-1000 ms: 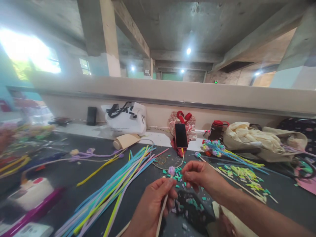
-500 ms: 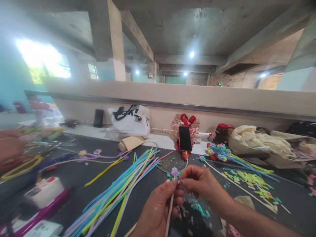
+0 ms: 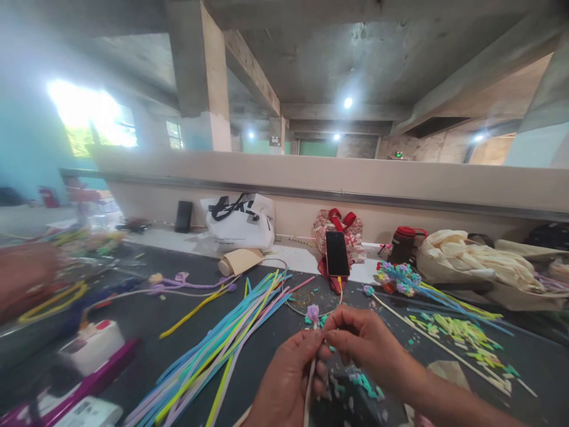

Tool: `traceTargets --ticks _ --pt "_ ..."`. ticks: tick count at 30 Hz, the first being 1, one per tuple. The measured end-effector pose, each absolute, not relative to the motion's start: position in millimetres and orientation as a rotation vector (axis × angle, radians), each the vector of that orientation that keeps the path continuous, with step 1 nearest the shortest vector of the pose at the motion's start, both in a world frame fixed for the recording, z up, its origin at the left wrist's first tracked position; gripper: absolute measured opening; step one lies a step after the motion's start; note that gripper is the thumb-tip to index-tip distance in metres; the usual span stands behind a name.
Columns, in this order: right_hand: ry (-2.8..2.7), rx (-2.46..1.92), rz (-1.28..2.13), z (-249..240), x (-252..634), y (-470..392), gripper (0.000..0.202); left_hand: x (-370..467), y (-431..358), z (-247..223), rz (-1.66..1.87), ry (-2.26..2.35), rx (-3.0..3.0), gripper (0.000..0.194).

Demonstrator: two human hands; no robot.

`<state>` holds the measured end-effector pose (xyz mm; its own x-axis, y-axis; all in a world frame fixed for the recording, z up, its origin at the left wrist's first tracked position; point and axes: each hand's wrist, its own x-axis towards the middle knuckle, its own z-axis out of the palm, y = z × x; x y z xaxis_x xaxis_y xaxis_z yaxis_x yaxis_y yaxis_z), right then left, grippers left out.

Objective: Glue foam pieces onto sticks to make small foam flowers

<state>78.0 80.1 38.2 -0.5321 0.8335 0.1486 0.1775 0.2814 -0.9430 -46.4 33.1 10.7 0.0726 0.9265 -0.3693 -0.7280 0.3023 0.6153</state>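
My left hand [image 3: 293, 367] pinches a cream pipe cleaner stem [image 3: 309, 385] between thumb and forefinger. A small lilac pipe cleaner flower [image 3: 313, 313] tops that stem, just above the fingertips. Close against the left thumb, my right hand [image 3: 367, 338] has its thumb and forefinger pressed together right below the flower; what sits in that pinch is too small to make out. Short teal pipe cleaner pieces [image 3: 367, 385] lie on the black table under my hands. A long bundle of pastel pipe cleaners [image 3: 222, 338] lies to the left.
Finished-looking colourful flowers [image 3: 398, 277] and cut yellow-green pieces [image 3: 462, 332] lie right. A phone [image 3: 337, 254] leans on a red patterned bag, its cable looping forward. A power strip [image 3: 98, 379] sits left, near another person's blurred hand [image 3: 31, 276]. A white bag [image 3: 242, 222] stands behind.
The view has shifted slightly, so the scene sits a little lower and to the right. Both hands stay together at the stem; the lilac flower looks a bit more spread.
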Motion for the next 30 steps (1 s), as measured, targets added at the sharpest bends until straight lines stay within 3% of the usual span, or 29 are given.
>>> traceTargets --ticks 8,11,16,30 --pt "-1.895 -0.846 1.546 43 87 85 0.018 -44 33 6 1.223 0.759 0.427 0.019" --pt "-1.885 -0.934 1.469 43 85 84 0.018 -44 34 5 1.229 0.753 0.413 0.022" --pt "-1.892 -0.991 1.307 50 87 81 0.011 -47 32 11 1.207 0.761 0.356 0.012" --pt "-1.848 -1.063 1.327 46 112 76 0.012 -49 37 14 1.186 0.868 0.364 0.016"
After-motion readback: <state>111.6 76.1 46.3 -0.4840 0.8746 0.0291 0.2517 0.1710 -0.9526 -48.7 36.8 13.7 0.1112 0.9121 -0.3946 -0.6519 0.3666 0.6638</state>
